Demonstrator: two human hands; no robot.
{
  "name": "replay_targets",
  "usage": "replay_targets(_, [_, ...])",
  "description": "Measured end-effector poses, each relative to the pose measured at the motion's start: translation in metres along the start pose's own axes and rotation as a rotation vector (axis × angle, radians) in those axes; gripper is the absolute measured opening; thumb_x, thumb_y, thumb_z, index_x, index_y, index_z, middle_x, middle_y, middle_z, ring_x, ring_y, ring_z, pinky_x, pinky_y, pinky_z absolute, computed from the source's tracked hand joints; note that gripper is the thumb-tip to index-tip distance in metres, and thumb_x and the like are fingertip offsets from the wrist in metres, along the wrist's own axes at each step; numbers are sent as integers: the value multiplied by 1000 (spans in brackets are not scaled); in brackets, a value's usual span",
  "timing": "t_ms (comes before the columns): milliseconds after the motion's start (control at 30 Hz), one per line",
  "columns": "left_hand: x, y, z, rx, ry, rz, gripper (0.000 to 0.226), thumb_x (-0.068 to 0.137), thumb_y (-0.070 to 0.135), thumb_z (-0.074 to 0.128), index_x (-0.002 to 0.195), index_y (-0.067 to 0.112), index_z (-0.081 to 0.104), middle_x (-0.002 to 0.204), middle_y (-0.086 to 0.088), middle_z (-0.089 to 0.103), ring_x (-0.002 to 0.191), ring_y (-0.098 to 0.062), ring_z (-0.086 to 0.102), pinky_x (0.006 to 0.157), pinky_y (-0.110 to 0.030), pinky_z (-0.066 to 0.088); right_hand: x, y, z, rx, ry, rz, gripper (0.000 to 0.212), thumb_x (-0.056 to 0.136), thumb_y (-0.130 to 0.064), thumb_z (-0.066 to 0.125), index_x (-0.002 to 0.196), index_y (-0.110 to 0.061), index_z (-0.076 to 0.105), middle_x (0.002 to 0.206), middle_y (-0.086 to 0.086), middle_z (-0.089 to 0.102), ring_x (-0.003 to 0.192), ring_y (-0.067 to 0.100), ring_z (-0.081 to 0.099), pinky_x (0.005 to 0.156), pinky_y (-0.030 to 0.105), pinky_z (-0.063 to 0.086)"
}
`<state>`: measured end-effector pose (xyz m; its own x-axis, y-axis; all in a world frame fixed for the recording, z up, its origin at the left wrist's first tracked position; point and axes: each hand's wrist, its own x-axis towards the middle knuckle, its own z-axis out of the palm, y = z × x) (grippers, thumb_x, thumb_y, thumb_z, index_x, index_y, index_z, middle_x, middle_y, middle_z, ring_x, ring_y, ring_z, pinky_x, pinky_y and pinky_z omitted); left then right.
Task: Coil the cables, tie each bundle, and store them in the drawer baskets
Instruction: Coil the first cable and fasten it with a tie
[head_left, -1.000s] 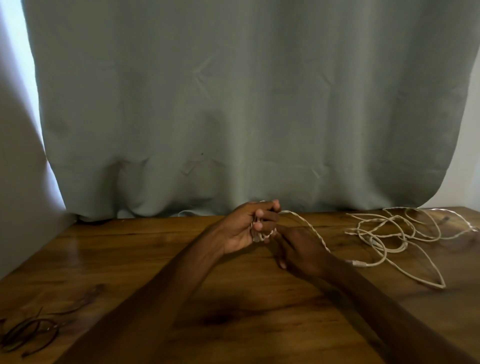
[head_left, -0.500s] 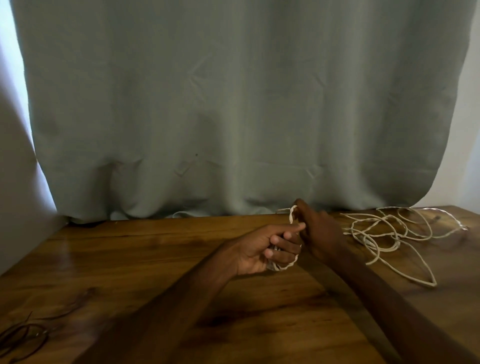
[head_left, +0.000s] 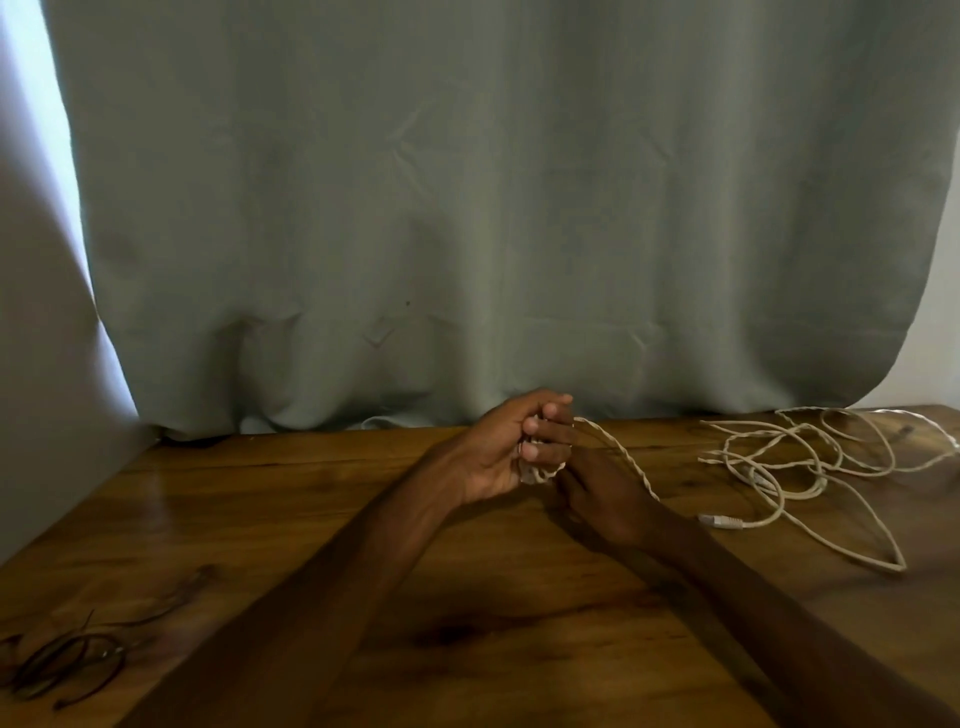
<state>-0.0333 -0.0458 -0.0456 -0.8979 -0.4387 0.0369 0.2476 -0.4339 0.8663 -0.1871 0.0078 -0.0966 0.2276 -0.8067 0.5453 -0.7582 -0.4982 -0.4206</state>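
Left grip (head_left: 504, 452) curls round white cable coil (head_left: 537, 475); right grip (head_left: 608, 493) unclear, fingers hidden; dark cords (head_left: 67, 670) lie left.

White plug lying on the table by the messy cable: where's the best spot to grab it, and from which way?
Probably pinch the white plug by its stiff body, coming down from above. It lies flat on the wooden table, its cable trailing off to the right, with nothing on top of it. The right hand is nearer.
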Motion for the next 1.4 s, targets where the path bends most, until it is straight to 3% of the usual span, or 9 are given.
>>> replay_targets(67, [1, -1, 1, 42, 59, 34, 33, 105, 27, 42, 72, 23, 43, 50, 12, 35, 40, -3, 38, 41, -17, 32, -1, 4, 1, -31, -46, 79, 27, 104, -14, 47, 123, -16, 67, 118, 1, 72, 107, 12, 64, 90, 18, 47])
replay_targets(167, [7, -5, 1, 90, 134, 103, 30, 105, 31, 42, 77, 25, 50, 54, 10, 35, 46, -4, 42, 41, -23, 39, -3, 1, 5, -6, -143, 163, 21, 106, -15, 46, 98, -20, 64, 79, -9, 66, 68, 3, 61, 63, 24, 47])
replay_targets(267, [10, -8, 0, 55, 221, 166, 27, 107, 30, 42, 83, 20, 52, 57, 10, 36, 49, -6, 45, 40, -21, 38, -3, -3, 9, -23, -200, 178, 24, 105, -16, 47, 86, -20, 60, 63, -8, 59, 56, 0, 57, 59, 27, 45])
replay_targets(633, [5, 10, -29, -16, 547, 427, 30, 108, 29, 42, 82, 14, 49, 56, 5, 40, 48, -13, 50, 42, -19, 40, 1, -25, 12, -100, -307, 55, 33, 109, -29, 40, 85, -36, 60, 79, -17, 62, 80, -7, 59, 73, 13, 39])
replay_targets(867, [12, 3, -31, 210, 644, 441, 31, 108, 31, 43, 84, 14, 50, 52, 6, 45, 49, -15, 52, 51, -25, 39, 4, -32, -4, -125, -325, 13, 28, 108, -28, 45, 92, -30, 69, 70, -22, 58, 70, -6, 59, 61, 12, 35])
replay_targets(1067, [9, -3, -41, 535, 671, 463, 32, 109, 36, 43, 87, 15, 53, 57, 7, 47, 56, -16, 54, 62, -32, 42, 5, -32, -22, -119, -191, 2, 23, 101, -32, 59, 81, -36, 70, 76, -6, 72, 67, 11, 63, 64, 37, 47])
replay_targets(1267, [2, -8, -41, 835, 684, 447, 36, 109, 30, 42, 82, 12, 56, 65, -4, 49, 53, -10, 48, 53, -22, 40, 6, -37, -35, -75, 11, -49, 23, 102, -31, 60, 82, -35, 70, 66, -15, 63, 61, 4, 56, 56, 27, 37])
replay_targets(1333, [0, -9, -38, 905, 629, 396, 43, 110, 31, 41, 82, 5, 60, 65, -11, 54, 52, -12, 51, 53, -23, 41, 7, -34, -36, -111, 70, -91, 23, 103, -35, 55, 89, -31, 73, 71, -13, 67, 62, 5, 59, 57, 32, 43])
replay_targets(1400, [1, -10, -33, 908, 549, 306, 45, 110, 35, 39, 84, 5, 61, 60, -4, 56, 50, -15, 53, 51, -24, 41, 7, -27, -38, -167, 153, -110, 30, 103, -40, 49, 95, -28, 74, 75, -10, 69, 62, 6, 61, 59, 36, 48])
